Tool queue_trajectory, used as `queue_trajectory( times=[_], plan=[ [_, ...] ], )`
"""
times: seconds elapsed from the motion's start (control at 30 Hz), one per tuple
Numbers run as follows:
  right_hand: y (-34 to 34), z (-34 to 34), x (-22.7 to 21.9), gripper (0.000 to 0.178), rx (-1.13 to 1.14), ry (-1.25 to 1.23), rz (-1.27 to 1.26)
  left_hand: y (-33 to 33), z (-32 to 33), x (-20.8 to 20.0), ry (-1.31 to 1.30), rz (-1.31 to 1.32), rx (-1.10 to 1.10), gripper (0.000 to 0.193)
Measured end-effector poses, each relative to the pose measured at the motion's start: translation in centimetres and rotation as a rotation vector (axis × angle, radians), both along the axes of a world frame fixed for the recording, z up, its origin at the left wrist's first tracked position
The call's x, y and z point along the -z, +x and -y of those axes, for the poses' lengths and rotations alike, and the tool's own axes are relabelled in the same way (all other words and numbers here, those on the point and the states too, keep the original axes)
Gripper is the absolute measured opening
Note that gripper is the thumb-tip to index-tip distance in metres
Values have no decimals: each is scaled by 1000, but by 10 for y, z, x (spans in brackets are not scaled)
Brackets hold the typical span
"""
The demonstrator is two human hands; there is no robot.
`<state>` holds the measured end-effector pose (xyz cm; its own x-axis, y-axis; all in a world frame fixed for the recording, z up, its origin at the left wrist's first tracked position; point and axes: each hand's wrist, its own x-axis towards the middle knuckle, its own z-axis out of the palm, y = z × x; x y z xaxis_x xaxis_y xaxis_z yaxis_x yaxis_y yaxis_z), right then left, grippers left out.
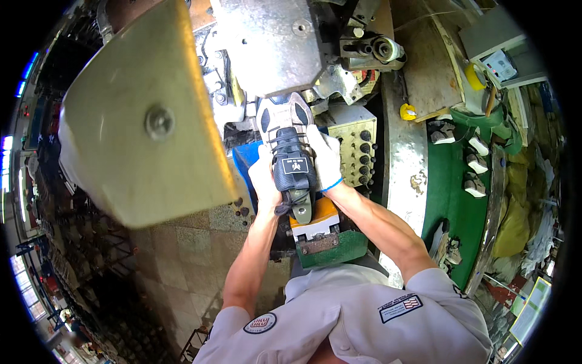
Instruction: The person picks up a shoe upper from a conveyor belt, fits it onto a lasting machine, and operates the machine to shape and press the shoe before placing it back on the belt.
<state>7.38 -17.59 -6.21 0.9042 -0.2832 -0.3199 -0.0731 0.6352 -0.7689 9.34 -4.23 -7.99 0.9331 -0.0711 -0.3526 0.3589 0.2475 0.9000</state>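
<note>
Between my gloved hands is a shoe upper (285,136) in beige, white and black, with dark laces and a padded tongue. A grey-green shoe last (302,211) protrudes from its opening toward me. My left hand (264,181), in a white glove, is closed along the shoe's left side. Along the right side, my right hand (324,159) grips it too; its glove has a blue cuff edge. The toe end sits under the front edge of a large metal plate (273,48) of a machine. Below the last is an orange pad (321,212) on a metal bracket.
A large pale-yellow guard (139,121) hangs close at upper left. Right of my hands stands a control box (351,142) with several black knobs. Several shoes (476,162) lie on a green surface (445,188) farther right, near a yellow tape roll (474,77).
</note>
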Motion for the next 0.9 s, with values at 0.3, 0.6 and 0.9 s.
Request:
queue_trajectory(
  times=[0.3, 0.6, 0.9],
  plan=[
    [-8, 10, 21, 32, 60, -267, -143, -13, -14, 23, 18, 101, -57, 44],
    [-188, 102, 16, 45, 250, -221, -83, -184, -48, 169, 851, -137, -36, 104],
    [-189, 84, -6, 47, 100, -373, -194, -165, -77, 181, 841, -135, 4, 86]
  ],
)
